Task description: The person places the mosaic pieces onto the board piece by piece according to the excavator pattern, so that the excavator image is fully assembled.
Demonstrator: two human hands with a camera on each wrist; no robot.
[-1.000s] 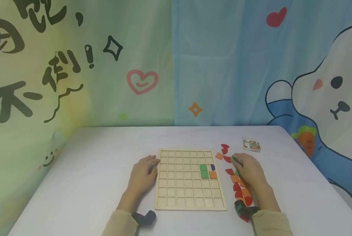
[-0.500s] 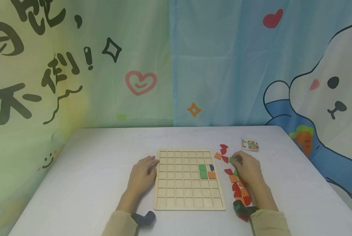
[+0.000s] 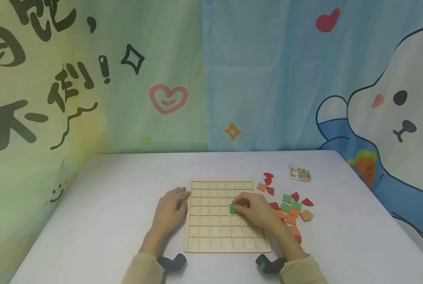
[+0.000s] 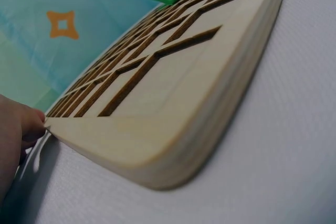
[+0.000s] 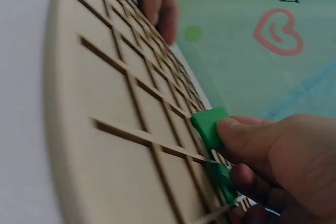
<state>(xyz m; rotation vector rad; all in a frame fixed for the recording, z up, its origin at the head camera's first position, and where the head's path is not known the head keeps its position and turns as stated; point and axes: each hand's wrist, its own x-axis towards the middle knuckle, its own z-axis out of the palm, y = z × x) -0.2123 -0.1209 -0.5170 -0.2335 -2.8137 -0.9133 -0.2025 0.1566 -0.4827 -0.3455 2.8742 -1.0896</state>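
Green and flat, the square tile (image 3: 233, 209) is pinched between the thumb and fingers of the right hand (image 3: 255, 209), over the wooden grid board (image 3: 215, 221) and right of the board's middle. It seems slightly tilted above the ridges; whether an edge touches them, I cannot tell. To seat it well, it looks best to square its sides with the ridges, let one side down first, then press it flat from above. A sideways push could disturb the second green tile (image 5: 224, 182), just beside it in the right wrist view.

The left hand (image 3: 172, 209), thumb and fingers apart and gripping nothing, touches the board's left side; light pressure there should keep the board from sliding. The board lies between the left and right edges of the table (image 3: 126, 177). Toward the right edge, green tiles (image 3: 287, 198), orange tiles (image 3: 291, 219) and red pieces (image 3: 307, 202) lie scattered, within easy reach. Nearer the far right corner lies a picture card (image 3: 300, 172).
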